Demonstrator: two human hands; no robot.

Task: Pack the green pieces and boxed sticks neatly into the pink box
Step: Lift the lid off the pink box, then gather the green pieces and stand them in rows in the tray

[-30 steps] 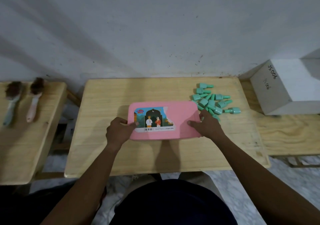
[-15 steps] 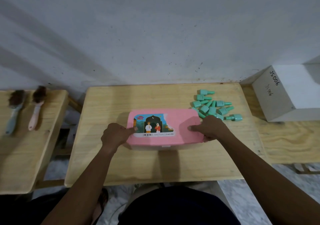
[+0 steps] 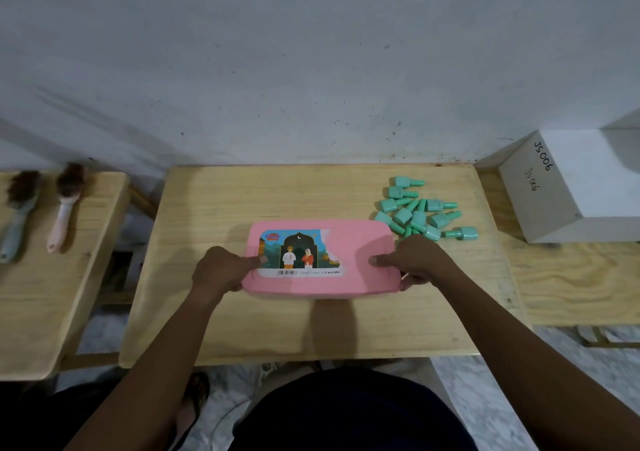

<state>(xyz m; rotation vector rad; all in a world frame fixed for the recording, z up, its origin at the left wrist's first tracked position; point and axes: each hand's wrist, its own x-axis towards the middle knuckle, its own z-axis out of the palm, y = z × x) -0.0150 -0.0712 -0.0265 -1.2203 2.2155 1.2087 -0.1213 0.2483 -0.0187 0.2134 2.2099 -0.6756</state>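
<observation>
The counter (image 3: pixel 277 326) is carrying the pink box (image 3: pixel 360 242), which is lying lid-on between the two hands. The left hand (image 3: pixel 221 270) and right hand (image 3: pixel 415 263) are clamping its short ends, probably bracing it to pry the lid off. The green pieces (image 3: pixel 419 215) are lying heaped just beyond the right hand, unpacked.

The box (image 3: pixel 356 242) rests near the centre of the middle tabletop (image 3: pixel 221 329), lid on. The left hand (image 3: pixel 218 270) holds the box's left end and the right hand (image 3: pixel 415 260) its right end, with one digit of each on the lid. The pile of pieces (image 3: pixel 419 213) lies on the same tabletop, behind and right of the box, just beside its far right corner. A carton (image 3: pixel 568 187) stands on the adjoining surface (image 3: pixel 571 284) to the right. Two brushes (image 3: pixel 65 201) lie side by side on the separate left tabletop (image 3: pixel 41 294).
</observation>
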